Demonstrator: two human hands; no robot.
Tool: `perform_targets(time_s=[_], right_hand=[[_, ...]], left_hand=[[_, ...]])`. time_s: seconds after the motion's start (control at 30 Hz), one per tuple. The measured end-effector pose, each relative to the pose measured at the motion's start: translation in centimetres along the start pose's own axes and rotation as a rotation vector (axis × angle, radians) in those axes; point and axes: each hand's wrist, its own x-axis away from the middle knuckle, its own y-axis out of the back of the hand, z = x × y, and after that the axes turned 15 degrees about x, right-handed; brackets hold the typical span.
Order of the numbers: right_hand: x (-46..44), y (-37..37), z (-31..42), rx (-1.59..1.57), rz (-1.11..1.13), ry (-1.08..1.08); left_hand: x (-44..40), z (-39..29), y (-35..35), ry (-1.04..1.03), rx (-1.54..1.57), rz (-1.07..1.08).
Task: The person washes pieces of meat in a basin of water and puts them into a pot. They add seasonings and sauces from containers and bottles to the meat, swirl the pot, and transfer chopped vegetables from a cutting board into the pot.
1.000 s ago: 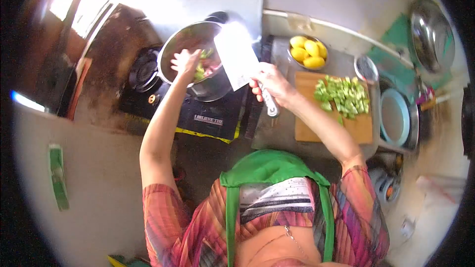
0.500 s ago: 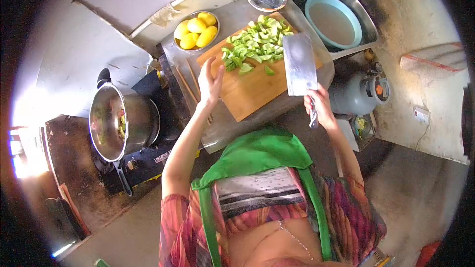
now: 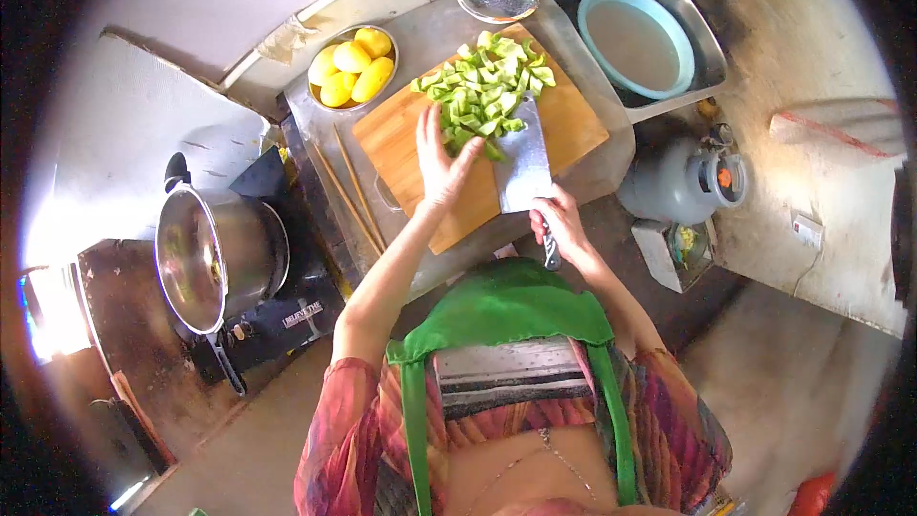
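Note:
A heap of chopped green vegetable pieces [image 3: 478, 86] lies on a wooden cutting board [image 3: 420, 220]. My right hand [image 3: 562, 222] is wrapped round the dark handle of a cleaver [image 3: 524, 162]. The broad blade lies nearly flat over the board, its far end against the near right side of the heap. At the heap's near left edge is my left hand [image 3: 442, 164], thumb and fingers apart, with the fingertips at the pieces. Whether it presses on them I cannot tell.
Yellow peeled potatoes [image 3: 352, 57] fill a bowl behind the board. Chopsticks [image 3: 358, 186] lie left of it, beside a large pot [image 3: 191, 248] on the stove. A scrubber sits in a white bowl [image 3: 497, 14]. At right are a blue basin [image 3: 686, 48] and a gas cylinder [image 3: 669, 182].
My right hand has brought the cleaver leftward and down onto the board beside the heap. My left hand has moved right, from the board's left edge to the pieces. The view has shifted slightly.

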Motion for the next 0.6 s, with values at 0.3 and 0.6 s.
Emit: perform_targets(time_s=[0.3,0.6], right_hand=[[-0.7,-5.1,-0.9,0.058,0.055,0.013],[1.1,-5.9,-1.0,0.081,0.076,0.044]], left_hand=[[1.3,-1.4,-1.7,-0.042,-0.174,-0.107],[2.7,-2.7,-1.3,-0.029,-0.041,-0.168]])
